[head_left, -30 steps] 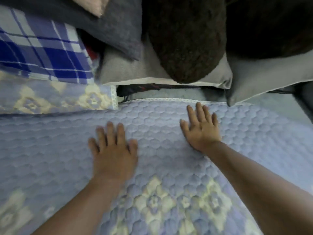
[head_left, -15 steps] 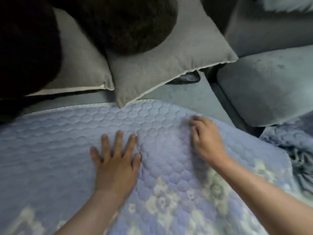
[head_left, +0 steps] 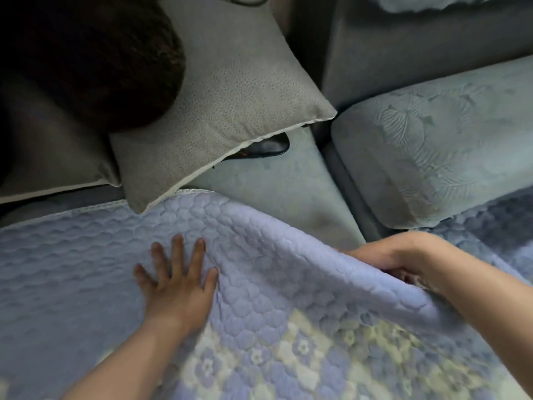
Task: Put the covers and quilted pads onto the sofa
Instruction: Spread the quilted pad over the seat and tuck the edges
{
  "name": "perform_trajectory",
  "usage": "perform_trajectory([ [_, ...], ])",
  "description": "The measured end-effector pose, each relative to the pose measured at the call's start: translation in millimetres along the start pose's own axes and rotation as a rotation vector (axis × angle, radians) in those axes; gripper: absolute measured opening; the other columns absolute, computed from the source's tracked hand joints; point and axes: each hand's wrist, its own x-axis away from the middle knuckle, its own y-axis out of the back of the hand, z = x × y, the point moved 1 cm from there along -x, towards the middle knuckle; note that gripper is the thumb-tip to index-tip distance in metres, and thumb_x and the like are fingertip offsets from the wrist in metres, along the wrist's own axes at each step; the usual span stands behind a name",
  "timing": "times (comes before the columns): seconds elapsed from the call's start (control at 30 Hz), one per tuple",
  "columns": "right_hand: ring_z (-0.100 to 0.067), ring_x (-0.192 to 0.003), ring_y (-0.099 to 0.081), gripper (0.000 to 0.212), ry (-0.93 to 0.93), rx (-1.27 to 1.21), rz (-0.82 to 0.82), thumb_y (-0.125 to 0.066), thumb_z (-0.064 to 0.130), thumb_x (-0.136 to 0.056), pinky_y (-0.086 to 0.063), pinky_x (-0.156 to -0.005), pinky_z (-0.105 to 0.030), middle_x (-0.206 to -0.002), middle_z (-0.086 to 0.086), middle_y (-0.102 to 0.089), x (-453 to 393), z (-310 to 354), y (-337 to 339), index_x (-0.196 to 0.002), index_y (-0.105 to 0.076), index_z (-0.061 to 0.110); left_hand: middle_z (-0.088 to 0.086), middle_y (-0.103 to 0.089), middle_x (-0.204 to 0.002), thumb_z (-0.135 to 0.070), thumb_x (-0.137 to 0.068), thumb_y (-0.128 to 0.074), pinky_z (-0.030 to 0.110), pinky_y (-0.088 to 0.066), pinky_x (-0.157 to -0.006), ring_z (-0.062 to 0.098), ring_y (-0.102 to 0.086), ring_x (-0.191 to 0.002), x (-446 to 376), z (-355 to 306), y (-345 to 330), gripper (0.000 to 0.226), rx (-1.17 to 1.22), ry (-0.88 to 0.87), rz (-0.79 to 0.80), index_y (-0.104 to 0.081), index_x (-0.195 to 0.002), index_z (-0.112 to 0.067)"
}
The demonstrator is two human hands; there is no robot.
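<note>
Under our hands: the quilted pad point(head_left: 259, 298), lilac with a pale flower print nearer us, lies across the sofa seat point(head_left: 277, 192).
Left hand: our left hand point(head_left: 176, 287) lies flat on the pad, fingers straight and spread, pressing it down.
Right hand: our right hand point(head_left: 395, 255) curls round the pad's right edge and holds it lifted, so a fold stands up between the two hands.
Beyond the fingers: bare grey-green seat shows past the right hand; a speckled grey cushion point(head_left: 227, 102) rests with its corner touching the pad's far edge, and a dark furry cushion point(head_left: 95, 59) leans above the left hand.
Right of the right hand: a second embossed seat cushion point(head_left: 432, 145), with more quilted cloth below it.
Step in hand: we judge we are squaring this pad on the seat, one hand anchoring, the other shifting the edge.
Next move: we would draw the lifted edge out toward the bare corner, lay it down, then smooth the fold flat.
Caution: the pad may slide if the left hand lets up.
</note>
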Motion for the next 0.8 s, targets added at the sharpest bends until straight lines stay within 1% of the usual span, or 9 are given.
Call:
perform_trajectory([
  [0.03,0.001,-0.103,-0.064,0.019,-0.055,-0.053,-0.001,-0.060,0.032,-0.098,-0.050,-0.091,-0.018,-0.122,-0.001,-0.071,-5.6,-6.2,-7.9,-0.108,-0.077,0.030,-0.004,0.051,-0.143,-0.066,-0.095,0.000,0.067,0.016,-0.114,0.039,0.034,-0.146,-0.4,-0.1,1.3,0.064,-0.001,0.001,0.012,0.045,-0.133,-0.041],
  [0.1,-0.012,-0.118,-0.057,0.039,0.073,-0.208,0.425,-0.058,0.039,-0.093,-0.042,-0.107,-0.028,-0.138,-0.001,-0.060,5.7,-36.4,-28.1,-0.127,-0.066,0.022,-0.004,0.051,-0.143,-0.065,-0.096,-0.002,0.067,0.015,-0.114,0.039,0.033,-0.146,-1.4,0.5,3.3,0.064,0.006,0.002,0.026,0.045,-0.132,-0.041],
  [0.17,-0.016,-0.128,-0.048,0.057,-0.177,-0.423,0.505,-0.052,0.051,-0.095,-0.037,-0.111,-0.029,-0.139,-0.003,-0.054,4.2,-26.1,-26.0,-0.135,-0.055,0.010,-0.004,0.052,-0.142,-0.065,-0.096,-0.002,0.068,0.014,-0.114,0.039,0.032,-0.146,-0.9,1.2,4.7,0.064,0.012,0.007,0.038,0.045,-0.131,-0.041],
  [0.2,-0.023,-0.127,-0.053,0.072,-0.045,-0.362,0.585,-0.054,0.063,-0.092,-0.040,-0.111,-0.035,-0.133,-0.008,-0.061,7.1,-20.0,-27.8,-0.135,-0.056,0.007,-0.004,0.053,-0.141,-0.066,-0.096,-0.001,0.068,0.013,-0.114,0.040,0.032,-0.146,-0.8,1.0,4.4,0.064,0.015,0.008,0.040,0.046,-0.131,-0.041],
  [0.27,-0.029,-0.101,-0.064,0.080,-0.138,-0.524,0.317,-0.062,0.066,-0.086,-0.050,-0.096,-0.043,-0.107,-0.009,-0.071,-3.1,3.4,11.4,-0.139,-0.053,0.007,-0.004,0.053,-0.141,-0.066,-0.095,-0.001,0.068,0.013,-0.114,0.039,0.032,-0.146,-1.7,0.3,4.0,0.064,0.023,0.004,0.042,0.046,-0.131,-0.041],
  [0.3,-0.025,-0.089,-0.061,0.075,-0.077,-0.601,0.373,-0.064,0.062,-0.087,-0.050,-0.086,-0.040,-0.099,-0.008,-0.070,-4.6,16.9,27.4,-0.138,-0.054,0.008,-0.004,0.052,-0.141,-0.066,-0.095,-0.002,0.068,0.013,-0.114,0.039,0.032,-0.146,-1.9,0.1,4.5,0.064,0.026,0.003,0.047,0.045,-0.131,-0.042],
  [0.53,-0.020,-0.069,-0.057,0.038,-0.490,0.146,0.474,-0.056,0.055,-0.090,-0.046,-0.063,-0.024,-0.068,0.001,-0.063,-20.8,-15.0,-27.5,-0.081,-0.060,0.018,-0.005,0.051,-0.145,-0.068,-0.094,0.000,0.069,0.016,-0.113,0.039,0.034,-0.146,-6.0,1.5,2.2,0.063,0.025,0.006,0.070,0.046,-0.129,-0.043],
  [0.67,-0.022,-0.080,-0.068,0.024,-0.331,-0.014,0.150,-0.073,0.031,-0.078,-0.056,-0.069,-0.028,-0.083,-0.005,-0.072,-10.7,-14.8,-14.3,-0.089,-0.066,0.010,-0.002,0.042,-0.156,-0.069,-0.094,0.001,0.069,0.014,-0.113,0.040,0.032,-0.146,-7.4,2.5,-1.0,0.065,0.011,0.012,0.060,0.042,-0.135,-0.041],
  [0.8,-0.034,-0.085,-0.061,0.014,0.296,0.166,-1.101,-0.059,0.007,-0.084,-0.042,-0.066,-0.037,-0.091,-0.015,-0.066,22.3,39.7,45.3,-0.097,-0.059,0.013,-0.002,0.039,-0.159,-0.069,-0.094,0.000,0.069,0.015,-0.113,0.039,0.032,-0.146,-6.1,1.3,1.0,0.067,-0.007,0.009,0.072,0.032,-0.147,-0.044],
])
